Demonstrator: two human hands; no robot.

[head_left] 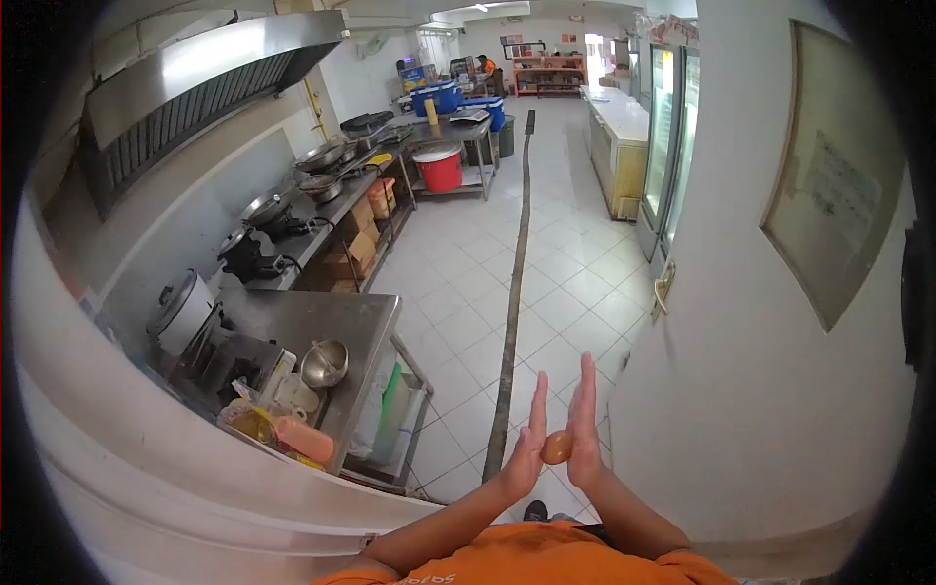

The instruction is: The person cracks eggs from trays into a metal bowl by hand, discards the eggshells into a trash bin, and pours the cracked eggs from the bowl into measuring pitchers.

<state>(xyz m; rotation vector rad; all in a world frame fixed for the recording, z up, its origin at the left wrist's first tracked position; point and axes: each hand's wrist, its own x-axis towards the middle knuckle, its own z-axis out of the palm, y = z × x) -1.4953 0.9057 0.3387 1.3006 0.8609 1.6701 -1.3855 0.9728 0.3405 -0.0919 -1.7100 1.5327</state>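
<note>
A brown egg-shaped item (557, 448) is held between the lower palms, above the tiled floor (458, 327). The left hand (526, 450) and right hand (585, 434) are opened flat, fingers extended and not curled around it. Light, even pressure from both palms is advised, as a rounded surface could slip. The steel worktop (363, 317) is noted at left, the wall (741, 429) at right; room for movement is afforded between them.

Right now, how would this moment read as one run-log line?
left hand: flat, fingers up | right hand: flat, fingers up | brown rounded object: between palms | metal bowl: on steel table
</note>
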